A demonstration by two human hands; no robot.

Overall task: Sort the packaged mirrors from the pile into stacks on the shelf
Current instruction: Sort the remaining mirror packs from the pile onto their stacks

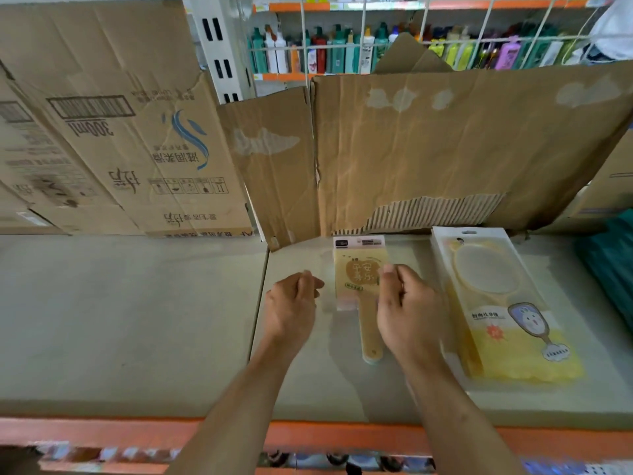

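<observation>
Broadly, the shelf (137, 320) carries two packs near its back, in front of cardboard (445, 149). The big mirror (507, 303), in a clear blister, lies flat at the right, apart from the grips. The small mirror (359, 269), paddle-shaped in a slick sleeve, lies flat between them. It is likely light, stiff and breakable, best taken by its side edges. The right grip (404, 313) pinches its right edge, thumb on top. The left grip (294, 303) curls at the sleeve's left edge; whether it holds, I cannot tell.
</observation>
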